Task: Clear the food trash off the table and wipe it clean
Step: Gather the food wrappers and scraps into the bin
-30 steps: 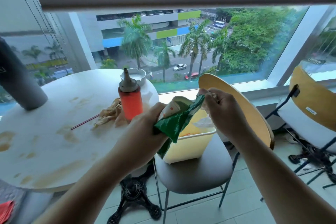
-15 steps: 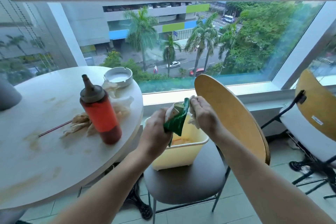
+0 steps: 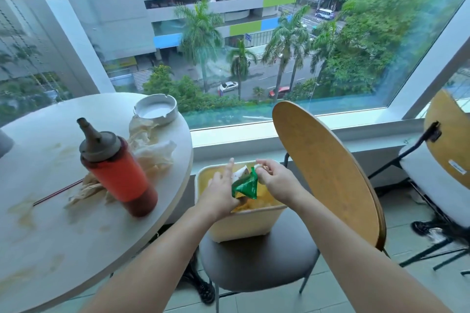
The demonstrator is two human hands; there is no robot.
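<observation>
Left hand (image 3: 220, 192): over the bin's left half, fingers fairly straight and spread, palm side against the wrapper; real grip or mere touch, cannot tell.
Right hand (image 3: 276, 180): over the bin's right half, fingertips pinching the wrapper's top corner.
Wrapper (image 3: 245, 187): green, crumpled, with a white piece at its upper left; hanging between the hands just above the bin's opening.
Bin (image 3: 244, 225): cream, square, open-topped, on the chair seat just beside the bench's right edge; yellowish scraps inside.
Chair (image 3: 256, 262): dark round seat, tan wooden back to the right of the bin.
Bench (image 3: 63, 241): round, white, smeared with brownish stains along the near and left edges.
Bottle (image 3: 115, 169): red sauce, grey nozzle cap, upright near the bench's middle, slightly blurred.
Napkins (image 3: 150, 147): crumpled, between the bottle and the far right edge; more crumpled paper at the bottle's base.
Straw (image 3: 57, 192): thin, red, lying left of the bottle.
Ashtray (image 3: 155, 109): white, at the far right edge, touching the napkins.
</observation>
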